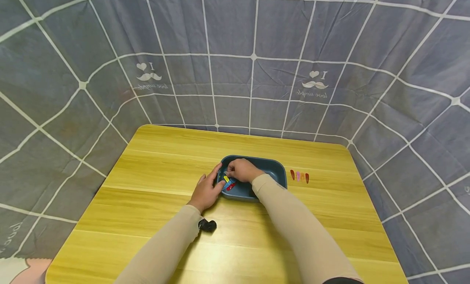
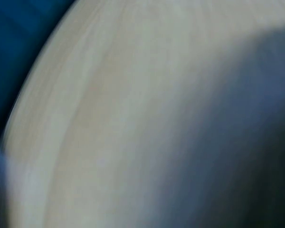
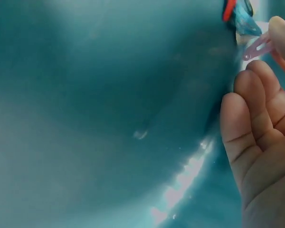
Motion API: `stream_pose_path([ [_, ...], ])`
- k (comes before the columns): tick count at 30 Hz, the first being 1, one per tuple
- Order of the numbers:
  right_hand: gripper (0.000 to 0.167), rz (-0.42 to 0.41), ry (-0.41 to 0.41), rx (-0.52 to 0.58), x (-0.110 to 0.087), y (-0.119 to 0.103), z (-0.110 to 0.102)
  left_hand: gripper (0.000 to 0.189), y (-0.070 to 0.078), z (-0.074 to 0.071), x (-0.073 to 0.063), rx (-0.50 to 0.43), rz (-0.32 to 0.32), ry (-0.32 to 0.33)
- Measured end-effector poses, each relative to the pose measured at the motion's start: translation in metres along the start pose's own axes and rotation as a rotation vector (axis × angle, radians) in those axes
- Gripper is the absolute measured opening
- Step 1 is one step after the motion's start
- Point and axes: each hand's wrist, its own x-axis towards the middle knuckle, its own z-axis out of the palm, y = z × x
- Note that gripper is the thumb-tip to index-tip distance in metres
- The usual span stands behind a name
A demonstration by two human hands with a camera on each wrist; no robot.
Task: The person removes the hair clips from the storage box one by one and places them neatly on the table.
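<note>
Colourful snap hair clips (image 1: 230, 186), red, blue and yellow, lie bunched at the left end of a dark blue plastic basin (image 1: 273, 165). My right hand (image 1: 243, 169) reaches inside over them. Between its thumb and forefinger it pinches a pale pink hair clip (image 3: 257, 49), seen in the right wrist view, with its other fingers loosely bent. My left hand (image 1: 207, 191) rests against the basin's left side, fingers extended along the rim and thumb over the edge near the clips. The left wrist view shows mostly blurred tabletop, without the hand's grip.
Right of the basin, several hair clips (image 1: 302, 176) in dark red, pink and orange lie in a row on the wooden table (image 1: 154, 169). A black wrist-worn device (image 1: 207, 225) sits at the left cuff. Grey checked curtain (image 1: 227, 76) surrounds the table's back and sides.
</note>
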Motion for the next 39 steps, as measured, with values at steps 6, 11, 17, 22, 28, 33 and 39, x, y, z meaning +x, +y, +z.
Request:
stream_pose_path([
  [6,0.024,-0.016,0.02,0.043,-0.003,0.004,-0.006,0.067,0.003,0.001,0.0,0.003,-0.006,-0.003],
  [11,0.016,0.001,0.035,0.142,-0.006,0.009,-0.014,0.068,0.004,0.001,0.001,-0.001,-0.014,0.0],
  [17,0.02,0.019,0.047,0.305,-0.013,0.016,-0.027,0.067,0.004,0.002,0.003,-0.006,-0.022,0.005],
  [22,0.028,0.028,0.064,0.375,-0.022,0.022,-0.037,0.068,0.004,0.003,0.004,-0.007,-0.014,0.014],
  [28,0.035,0.05,0.091,0.428,-0.033,0.032,-0.048,0.068,0.005,0.002,0.004,-0.007,-0.022,0.006],
  [33,0.038,0.068,0.12,0.452,-0.042,0.041,-0.058,0.068,0.005,0.003,0.004,0.003,-0.02,0.006],
  [39,0.039,0.091,0.164,0.44,-0.056,0.056,-0.07,0.068,0.007,0.003,0.004,-0.002,-0.021,0.0],
])
